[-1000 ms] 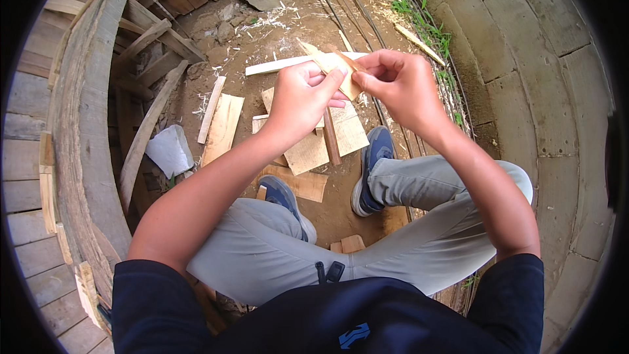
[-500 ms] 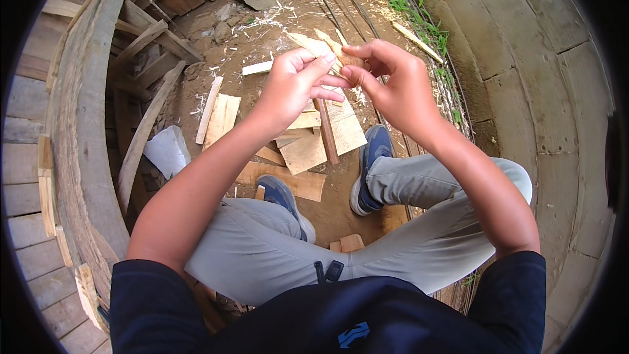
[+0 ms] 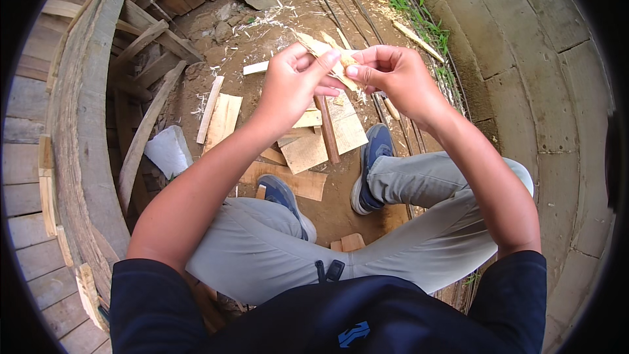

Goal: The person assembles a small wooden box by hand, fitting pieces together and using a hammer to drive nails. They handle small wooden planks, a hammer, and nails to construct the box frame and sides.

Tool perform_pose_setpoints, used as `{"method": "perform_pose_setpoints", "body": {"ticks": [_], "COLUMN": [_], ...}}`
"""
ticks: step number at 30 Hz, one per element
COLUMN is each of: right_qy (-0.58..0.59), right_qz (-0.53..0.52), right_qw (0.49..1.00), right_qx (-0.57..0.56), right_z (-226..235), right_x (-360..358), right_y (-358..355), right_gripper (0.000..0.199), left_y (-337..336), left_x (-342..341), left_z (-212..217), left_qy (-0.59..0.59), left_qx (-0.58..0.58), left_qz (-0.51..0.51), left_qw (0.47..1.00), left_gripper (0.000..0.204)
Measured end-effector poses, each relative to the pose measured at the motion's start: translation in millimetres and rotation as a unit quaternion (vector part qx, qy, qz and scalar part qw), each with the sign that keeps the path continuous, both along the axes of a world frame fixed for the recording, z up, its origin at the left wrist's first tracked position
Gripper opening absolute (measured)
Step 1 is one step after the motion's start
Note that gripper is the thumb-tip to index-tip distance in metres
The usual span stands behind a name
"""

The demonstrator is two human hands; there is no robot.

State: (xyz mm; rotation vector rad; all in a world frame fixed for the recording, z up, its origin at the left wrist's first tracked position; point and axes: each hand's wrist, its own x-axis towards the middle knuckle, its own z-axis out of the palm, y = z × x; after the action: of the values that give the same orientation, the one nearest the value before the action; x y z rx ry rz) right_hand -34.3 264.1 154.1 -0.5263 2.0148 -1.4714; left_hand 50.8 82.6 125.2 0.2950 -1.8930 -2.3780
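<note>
My left hand (image 3: 296,78) is closed on a thin, pale splintered piece of wood (image 3: 313,46), its thumb pressed along it. Beside it my right hand (image 3: 396,78) pinches a small yellowish wood piece (image 3: 348,60) between thumb and fingers; the two pieces meet or overlap, and I cannot tell if they are one. Below the hands, a brown wooden handle (image 3: 328,132) rests on a flat square board (image 3: 344,132); its upper end is hidden behind my left hand.
Offcuts such as a plank (image 3: 223,118) and a flat board (image 3: 298,180) lie around my shoes (image 3: 375,160). A white stone block (image 3: 169,151) sits left, by a large weathered beam (image 3: 88,118). Dark rods (image 3: 357,3) run along the ground near the concrete wall (image 3: 524,92).
My right hand has turned and shifted slightly right and down, its thumb now flat on the wood piece. The pieces have tilted a little. A light wooden handle now shows below my right hand.
</note>
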Motion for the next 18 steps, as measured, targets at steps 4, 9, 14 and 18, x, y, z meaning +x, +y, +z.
{"method": "perform_pose_setpoints", "body": {"ticks": [4, 9, 14, 18], "right_qy": [0.011, 0.006, 0.034, 0.038], "right_qz": [0.028, 0.013, -0.031, -0.044], "right_qw": [0.999, 1.0, 0.999, 0.998], "right_qx": [0.021, -0.023, 0.009, 0.028], "right_z": [-1, -17, -18, -16], "right_x": [-2, -1, 10, 14], "right_y": [1, -1, -7, -10], "right_gripper": [0.021, 0.017, 0.016, 0.016], "left_y": [-4, 2, 9, 13], "left_x": [0, 4, 7, 10], "left_z": [-1, -1, -1, 0], "left_qy": [-0.016, -0.014, -0.023, -0.001], "left_qx": [-0.004, -0.011, -0.021, -0.052], "left_qz": [0.007, 0.031, 0.075, 0.1], "left_qw": [1.0, 0.999, 0.997, 0.994], "left_gripper": [0.029, 0.028, 0.026, 0.025]}}
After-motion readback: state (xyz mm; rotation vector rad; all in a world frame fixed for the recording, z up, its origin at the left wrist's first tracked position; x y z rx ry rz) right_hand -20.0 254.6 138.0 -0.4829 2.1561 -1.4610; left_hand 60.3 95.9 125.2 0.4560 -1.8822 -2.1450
